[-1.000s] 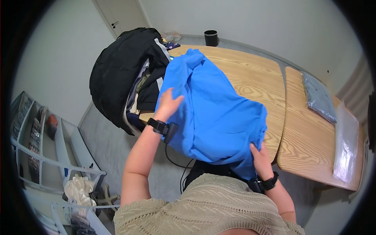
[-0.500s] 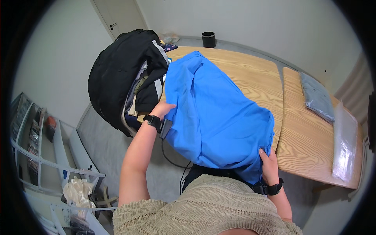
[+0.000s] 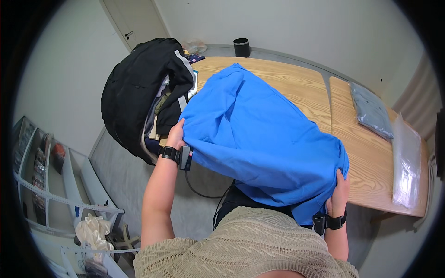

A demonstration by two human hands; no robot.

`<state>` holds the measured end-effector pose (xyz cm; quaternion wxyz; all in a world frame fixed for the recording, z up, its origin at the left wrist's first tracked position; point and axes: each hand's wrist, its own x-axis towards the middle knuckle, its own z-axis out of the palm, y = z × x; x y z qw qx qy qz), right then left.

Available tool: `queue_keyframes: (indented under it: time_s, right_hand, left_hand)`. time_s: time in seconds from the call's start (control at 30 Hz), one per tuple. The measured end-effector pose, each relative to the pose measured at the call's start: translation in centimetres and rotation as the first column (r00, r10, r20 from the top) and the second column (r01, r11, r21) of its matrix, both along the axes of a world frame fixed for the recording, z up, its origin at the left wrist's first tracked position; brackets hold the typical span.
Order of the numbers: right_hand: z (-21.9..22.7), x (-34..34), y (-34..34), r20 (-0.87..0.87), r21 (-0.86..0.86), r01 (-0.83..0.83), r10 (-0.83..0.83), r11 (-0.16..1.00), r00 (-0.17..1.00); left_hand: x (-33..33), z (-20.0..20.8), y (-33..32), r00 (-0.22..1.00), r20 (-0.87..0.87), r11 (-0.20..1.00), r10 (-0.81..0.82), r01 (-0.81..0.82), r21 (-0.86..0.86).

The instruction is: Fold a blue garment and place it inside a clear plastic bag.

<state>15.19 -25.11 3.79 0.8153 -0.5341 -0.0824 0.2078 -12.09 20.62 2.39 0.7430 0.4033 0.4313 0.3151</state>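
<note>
A large blue cloth garment (image 3: 264, 134) lies partly on the wooden table (image 3: 296, 76), its near part hanging over the front edge toward me. My left hand (image 3: 176, 134) is closed on its left edge, thumb up and the other fingers hidden under the fabric. At the lower right, my right hand (image 3: 340, 191) pinches the right edge, with some fingers behind the cloth. Between both hands the near side is stretched wide, with a loose fold sagging below. A black strap with a small box sits on each wrist.
A black jacket (image 3: 132, 92) with white stripes covers a heap of clothes (image 3: 160, 104) to the left. On the table's right part lie a grey-blue bagged garment (image 3: 371, 109) and clear plastic bags (image 3: 407, 162). White shelving (image 3: 69, 199) stands lower left; a dark bin (image 3: 241, 47) is beyond the table.
Both hands have moved apart, the left one leftward and the right one rightward and slightly up. The near side of the blue garment is now pulled wider and flatter.
</note>
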Motion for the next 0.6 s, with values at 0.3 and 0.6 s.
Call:
queue_keyframes:
  time_s: [0.3,0.6]
  right_hand:
    - [4.0,0.9,-0.6,0.117,0.054,0.284,-0.289,0.957,0.950]
    - [4.5,5.8,-3.0,0.000,-0.024,0.121,-0.121,0.992,0.993]
  left_hand:
    - [1.7,2.6,-0.5,0.989,0.127,0.994,0.071,-0.060,-0.091]
    - [3.1,5.9,-2.6,0.987,0.157,0.987,0.029,-0.004,-0.160]
